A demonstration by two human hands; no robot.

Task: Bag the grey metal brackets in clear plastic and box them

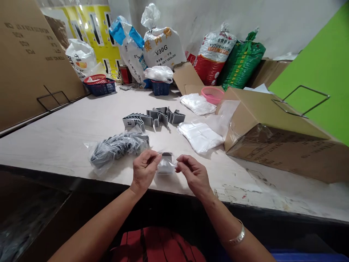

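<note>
Between my two hands, near the table's front edge, is a small clear plastic bag [165, 168] with a grey bent piece [167, 157] in its mouth. My left hand [145, 168] pinches the bag's left edge, and my right hand [193, 174] pinches its right edge. Just left of my left hand lies a larger clear bag of grey bent pieces [116, 149]. Behind the hands stand loose grey bent pieces [156, 117], some nested in a row. A stack of flat clear bags [201, 136] rests to the right.
An open cardboard box [283, 149] lies on the right, with another pile of plastic bags [197, 103] and a pink basket [212, 94] beyond. Blue baskets [160, 87] and full sacks [163, 47] line the wall. A large carton [32, 65] stands at the left.
</note>
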